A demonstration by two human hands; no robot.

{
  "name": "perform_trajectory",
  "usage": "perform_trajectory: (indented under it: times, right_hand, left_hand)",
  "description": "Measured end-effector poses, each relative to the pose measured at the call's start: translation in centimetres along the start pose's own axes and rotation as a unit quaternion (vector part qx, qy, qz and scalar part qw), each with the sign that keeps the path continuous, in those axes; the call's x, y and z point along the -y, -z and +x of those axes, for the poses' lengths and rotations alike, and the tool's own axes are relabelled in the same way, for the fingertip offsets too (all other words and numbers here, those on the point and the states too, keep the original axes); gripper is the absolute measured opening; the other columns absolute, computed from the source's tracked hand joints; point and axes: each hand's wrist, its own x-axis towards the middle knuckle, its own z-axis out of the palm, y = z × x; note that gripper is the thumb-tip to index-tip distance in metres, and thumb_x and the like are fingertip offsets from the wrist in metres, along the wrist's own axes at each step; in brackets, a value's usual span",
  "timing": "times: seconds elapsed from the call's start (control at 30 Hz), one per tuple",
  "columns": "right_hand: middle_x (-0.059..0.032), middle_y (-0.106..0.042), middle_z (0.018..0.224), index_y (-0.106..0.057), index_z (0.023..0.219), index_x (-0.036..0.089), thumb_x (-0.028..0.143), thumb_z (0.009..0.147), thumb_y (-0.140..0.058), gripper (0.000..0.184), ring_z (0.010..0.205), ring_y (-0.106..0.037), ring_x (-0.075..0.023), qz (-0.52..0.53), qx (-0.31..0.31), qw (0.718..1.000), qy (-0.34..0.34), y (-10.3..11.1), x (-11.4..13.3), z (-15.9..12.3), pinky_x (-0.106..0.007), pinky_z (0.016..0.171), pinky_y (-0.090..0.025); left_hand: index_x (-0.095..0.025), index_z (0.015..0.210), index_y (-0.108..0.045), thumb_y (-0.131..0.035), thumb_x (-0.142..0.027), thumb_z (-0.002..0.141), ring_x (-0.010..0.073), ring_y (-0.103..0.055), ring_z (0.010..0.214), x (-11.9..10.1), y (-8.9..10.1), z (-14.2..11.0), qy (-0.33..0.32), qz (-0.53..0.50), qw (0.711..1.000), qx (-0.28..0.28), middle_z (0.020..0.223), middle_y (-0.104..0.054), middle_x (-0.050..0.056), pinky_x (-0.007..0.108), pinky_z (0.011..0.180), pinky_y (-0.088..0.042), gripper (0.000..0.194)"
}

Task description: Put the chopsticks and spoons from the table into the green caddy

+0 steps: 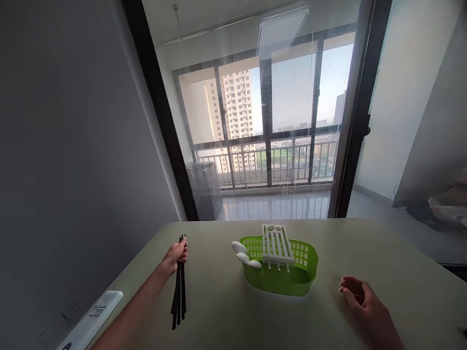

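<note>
My left hand (175, 256) is closed around a bundle of black chopsticks (179, 291), which lie on the pale table (219, 316) with their tips pointing toward me. A green plastic basket (280, 277) stands in the middle of the table, to the right of that hand. A white slotted insert (277, 244) sits in it, and white spoons (244, 255) stick out over its left rim. My right hand (359, 299) rests on the table to the right of the basket, fingers loosely curled, holding nothing.
A white remote control (93, 318) lies at the table's near left edge. A grey wall runs along the left. Beyond the table a glass sliding door (270, 121) opens on a balcony. Bags lie on the floor at far right.
</note>
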Motion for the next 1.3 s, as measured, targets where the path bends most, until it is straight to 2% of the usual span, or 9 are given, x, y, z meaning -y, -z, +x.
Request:
perform_trajectory:
  times: [0.13,0.3,0.5,0.63,0.8,0.87,0.97,1.13,1.3]
  right_hand:
    - [-0.0074,-0.078,0.101,-0.061,0.100,0.025,0.057,0.068,-0.060,0.045,0.096,-0.074,-0.0288,0.004,-0.009,1.000,0.005,0.2,-0.1,0.1,-0.040,0.088,-0.053]
    - [-0.0071,-0.078,0.100,-0.061,0.103,0.024,0.056,0.071,-0.061,0.045,0.094,-0.074,-0.0280,0.008,-0.010,1.000,0.017,0.0,-1.1,0.4,-0.039,0.084,-0.054]
    - [-0.0062,-0.077,0.103,-0.059,0.108,0.024,0.053,0.076,-0.060,0.043,0.096,-0.073,-0.0271,0.009,0.000,0.999,0.033,-0.1,-2.2,0.7,-0.040,0.090,-0.053]
    - [-0.0057,-0.077,0.103,-0.060,0.108,0.025,0.053,0.075,-0.060,0.043,0.100,-0.072,-0.0277,-0.012,0.003,0.999,0.030,0.0,-2.1,0.6,-0.041,0.093,-0.051]
    - [-0.0053,-0.077,0.102,-0.061,0.105,0.025,0.054,0.074,-0.059,0.042,0.098,-0.072,-0.0277,-0.024,0.007,0.999,0.029,0.3,-0.8,0.2,-0.040,0.090,-0.052]
    - [-0.0053,-0.077,0.101,-0.061,0.103,0.025,0.054,0.073,-0.059,0.042,0.098,-0.072,-0.0277,-0.020,0.008,0.999,0.026,0.5,-0.3,0.0,-0.039,0.088,-0.053]
    - [-0.0055,-0.077,0.100,-0.061,0.102,0.025,0.056,0.070,-0.058,0.045,0.096,-0.073,-0.0276,-0.013,0.022,1.000,0.014,0.5,0.1,-0.1,-0.038,0.087,-0.054]
    - [-0.0064,-0.077,0.099,-0.059,0.103,0.024,0.055,0.073,-0.057,0.043,0.097,-0.072,-0.0274,-0.001,0.033,0.999,0.030,0.1,0.3,-0.2,-0.036,0.084,-0.055]
    - [-0.0059,-0.077,0.097,-0.059,0.102,0.024,0.052,0.077,-0.055,0.038,0.091,-0.073,-0.0253,0.004,0.034,0.998,0.048,-0.1,0.6,-0.3,-0.034,0.080,-0.057]
  left_hand:
    - [-0.021,0.079,-0.049,-0.045,-0.037,0.098,0.0102,-0.041,0.039,4.3,0.0,-0.2,-0.028,0.177,0.979,-0.097,0.055,-0.045,-0.007,0.021,0.041,-0.030,0.025]
    - [-0.021,0.082,-0.053,-0.050,-0.023,0.090,0.0253,-0.069,0.080,6.8,0.3,-0.3,-0.102,0.357,0.915,-0.160,0.080,-0.068,0.010,0.030,0.067,-0.047,0.009]
    - [-0.022,0.087,-0.053,-0.049,-0.026,0.088,0.0322,-0.067,0.101,9.3,-0.1,-1.0,-0.219,0.469,0.841,-0.155,0.097,-0.070,0.015,0.040,0.090,-0.049,0.006]
    - [-0.021,0.091,-0.054,-0.046,-0.030,0.089,0.0341,-0.063,0.101,10.6,-0.5,-1.6,-0.269,0.506,0.802,-0.168,0.098,-0.066,0.016,0.046,0.093,-0.048,0.012]
    - [-0.017,0.102,-0.057,-0.042,-0.032,0.093,0.0327,-0.060,0.096,10.1,-0.8,-2.8,-0.328,0.583,0.714,-0.209,0.102,-0.062,0.016,0.046,0.086,-0.048,0.022]
    - [-0.017,0.106,-0.057,-0.042,-0.036,0.095,0.0335,-0.058,0.098,9.2,-1.2,-3.9,-0.356,0.586,0.700,-0.199,0.106,-0.060,0.017,0.048,0.086,-0.047,0.027]
    - [-0.020,0.112,-0.057,-0.046,-0.041,0.096,0.0314,-0.056,0.103,7.5,-3.1,-6.6,-0.412,0.533,0.727,-0.133,0.113,-0.058,0.014,0.048,0.091,-0.046,0.028]
    - [-0.026,0.125,-0.048,-0.041,-0.042,0.101,0.0262,-0.051,0.121,3.7,-9.7,-11.7,-0.443,0.317,0.837,-0.058,0.128,-0.052,0.011,0.044,0.102,-0.044,0.029]
    - [-0.026,0.126,-0.051,-0.037,-0.048,0.102,0.0258,-0.052,0.124,-0.5,-14.9,-12.9,-0.450,0.255,0.855,0.044,0.135,-0.053,0.011,0.041,0.107,-0.041,0.035]
